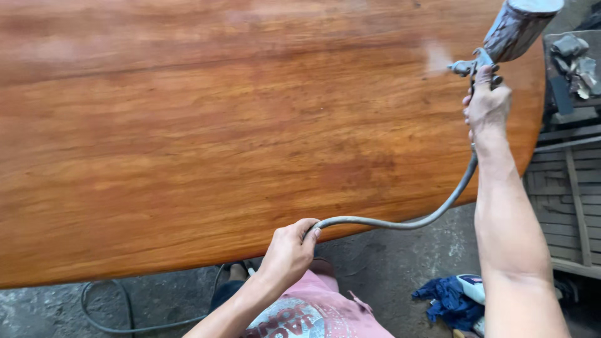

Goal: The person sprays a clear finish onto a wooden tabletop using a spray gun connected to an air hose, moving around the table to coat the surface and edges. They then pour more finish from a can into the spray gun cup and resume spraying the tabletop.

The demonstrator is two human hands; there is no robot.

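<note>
The right hand (487, 107), at the upper right of the frame, is wrapped around the grip of a spray gun (494, 47), fingers curled tight with one or two over the trigger; a faint pale mist shows at the nozzle, just left of the gun. The gun's metal cup (519, 25) sits on top and is cut off by the upper edge of the frame, so its fill level cannot be read; judged top-heavy, rigid, and best held at the grip, as it is. A grey air hose (400, 222) runs down from the gun's base, curves left across the lower centre and passes into the left hand (289, 250), whose fingers are closed around it. The hose appears limp and light, easily kinked. The large wooden slab (250, 138) fills most of the frame; its surface is glossy, likely wet and not to be touched, and its left and top edges are out of view. On the concrete floor (388, 269), lower right, lies a blue cloth (447, 300). At the right edge, a cluttered bench (566, 69) is blurred and indistinct.
</note>
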